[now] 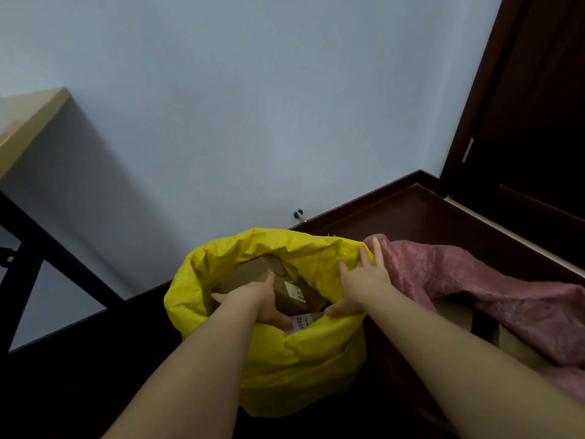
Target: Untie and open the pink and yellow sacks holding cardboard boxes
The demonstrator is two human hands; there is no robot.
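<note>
The yellow sack stood upright at the six o'clock of the view, its mouth already spread wide; cardboard boxes were exposed inside it. The left hand was sunk into the mouth, fingers curled around the near edge of a box, though the grip itself was partly hidden; the right hand was laid on the sack's rim at three o'clock, fingers spread wide and pressing the fabric outward, the thumb hooked over the near lip. The pink sack lay slumped at three o'clock of the yellow one, touching the right fingertips; its long axis ran towards four o'clock, and more cardboard showed beneath its folds. The right hand was judged the nearer to it; whether its neck was fully open could not be told.
</note>
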